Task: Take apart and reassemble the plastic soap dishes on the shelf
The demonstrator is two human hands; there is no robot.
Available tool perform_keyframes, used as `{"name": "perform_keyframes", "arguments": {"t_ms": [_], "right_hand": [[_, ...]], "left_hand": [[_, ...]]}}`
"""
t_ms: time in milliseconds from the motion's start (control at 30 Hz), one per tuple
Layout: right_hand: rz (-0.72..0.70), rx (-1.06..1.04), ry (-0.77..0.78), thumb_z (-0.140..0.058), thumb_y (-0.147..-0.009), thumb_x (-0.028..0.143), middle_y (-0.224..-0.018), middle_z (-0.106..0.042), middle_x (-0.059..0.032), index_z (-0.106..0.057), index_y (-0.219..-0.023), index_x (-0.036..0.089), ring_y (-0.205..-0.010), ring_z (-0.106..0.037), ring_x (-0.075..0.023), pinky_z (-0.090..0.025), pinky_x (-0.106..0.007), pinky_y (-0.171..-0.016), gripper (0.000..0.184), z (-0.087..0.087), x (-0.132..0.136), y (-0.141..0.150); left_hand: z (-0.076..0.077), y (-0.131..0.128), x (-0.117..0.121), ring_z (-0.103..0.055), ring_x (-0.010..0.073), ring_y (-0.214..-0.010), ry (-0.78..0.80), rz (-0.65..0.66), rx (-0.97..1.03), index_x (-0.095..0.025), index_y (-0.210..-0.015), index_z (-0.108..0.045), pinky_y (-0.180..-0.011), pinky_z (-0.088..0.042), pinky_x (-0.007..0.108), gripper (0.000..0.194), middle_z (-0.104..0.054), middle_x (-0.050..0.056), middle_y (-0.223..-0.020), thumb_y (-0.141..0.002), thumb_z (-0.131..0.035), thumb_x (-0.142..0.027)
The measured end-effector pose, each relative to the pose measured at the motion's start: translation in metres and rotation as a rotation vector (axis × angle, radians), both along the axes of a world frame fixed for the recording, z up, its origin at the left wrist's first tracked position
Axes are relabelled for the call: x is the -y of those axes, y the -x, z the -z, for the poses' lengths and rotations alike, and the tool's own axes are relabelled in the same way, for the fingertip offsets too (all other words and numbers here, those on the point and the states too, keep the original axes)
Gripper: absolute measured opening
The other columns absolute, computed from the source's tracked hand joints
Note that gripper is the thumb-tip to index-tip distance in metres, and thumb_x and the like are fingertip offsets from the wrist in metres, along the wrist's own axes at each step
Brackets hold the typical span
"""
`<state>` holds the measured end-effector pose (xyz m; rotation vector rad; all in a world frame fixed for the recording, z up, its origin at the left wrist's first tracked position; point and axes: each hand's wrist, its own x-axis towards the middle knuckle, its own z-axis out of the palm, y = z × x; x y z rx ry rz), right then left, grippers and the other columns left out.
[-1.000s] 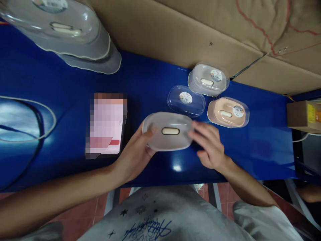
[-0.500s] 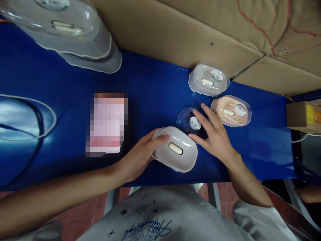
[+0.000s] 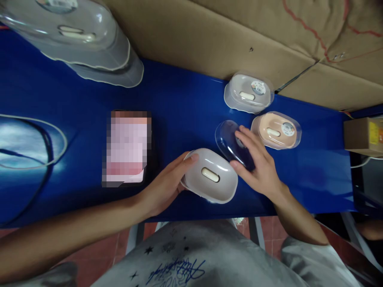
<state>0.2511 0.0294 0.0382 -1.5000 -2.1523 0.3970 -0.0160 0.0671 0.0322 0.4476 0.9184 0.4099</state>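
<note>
Near the table's front edge, my left hand (image 3: 172, 181) grips a pale grey oval soap box (image 3: 209, 188) by its left end, thumb over the rim. A white oblong piece (image 3: 211, 174) sits in the middle of its floor. My right hand (image 3: 259, 161) is closed on a clear domed lid (image 3: 229, 139), which is tilted beside the box and apart from it. The fingers partly cover the lid's round label. Just beyond my right hand stand a peach soap box (image 3: 265, 137) and a grey soap box (image 3: 236, 99), each under a clear lid with a round label.
The blue tabletop (image 3: 182, 107) carries a pixelated phone-like object (image 3: 128, 145) left of centre. Larger stacked grey boxes (image 3: 113, 52) stand at the back left. A white cable (image 3: 64, 135) loops at far left. Brown cardboard (image 3: 191, 44) walls the back; a small carton (image 3: 357, 135) is at right.
My right hand has taken hold of the clear lid and tilted it up from the table. The soap box in my left hand has barely moved.
</note>
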Motion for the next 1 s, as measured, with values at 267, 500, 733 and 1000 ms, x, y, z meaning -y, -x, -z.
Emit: {"name": "perform_keyframes", "arguments": {"t_ms": [267,500,733,1000], "right_hand": [[-0.300,0.008,-0.060,-0.077,-0.098,0.047,-0.172,-0.045,-0.0175,-0.027,-0.174,0.025,-0.166,-0.034,-0.0392,-0.045,-0.065,-0.128,0.093,0.003,0.020,0.024],[-0.335,0.039,-0.135,-0.082,-0.095,0.042,-0.170,-0.051,-0.0110,-0.031,-0.172,0.031,-0.167,-0.031,-0.0394,-0.046,-0.067,-0.128,0.093,0.007,0.015,0.017],[-0.363,0.048,-0.226,-0.082,-0.096,0.032,-0.161,-0.059,-0.0052,-0.057,-0.153,0.032,-0.167,-0.032,-0.0340,-0.049,-0.063,-0.128,0.062,0.004,0.013,0.012],[-0.319,0.016,-0.393,-0.089,-0.085,0.015,-0.174,-0.041,0.0101,-0.072,-0.131,0.041,-0.164,-0.038,-0.0257,-0.044,-0.052,-0.134,0.056,0.007,0.015,0.023]], "left_hand": [[0.003,-0.003,0.002,-0.073,0.0213,-0.110,-0.095,-0.083,0.120,-0.026,-0.128,-0.069,-0.085,-0.062,0.027,0.059,-0.075,0.005,-0.123,-0.093,-0.072,-0.073],[0.005,-0.002,0.001,-0.073,0.0224,-0.114,-0.131,-0.053,0.124,-0.030,-0.131,-0.068,-0.086,-0.062,0.027,0.061,-0.074,0.004,-0.127,-0.092,-0.071,-0.076],[0.007,0.002,0.004,-0.068,0.0265,-0.128,-0.181,0.003,0.212,-0.033,-0.142,-0.062,-0.090,-0.064,0.032,0.061,-0.066,0.006,-0.146,-0.100,-0.059,-0.077],[0.018,0.006,0.015,-0.060,0.0274,-0.142,-0.296,0.025,0.332,-0.037,-0.152,-0.055,-0.103,-0.061,0.037,0.051,-0.058,0.007,-0.157,-0.110,-0.044,-0.066]]}}
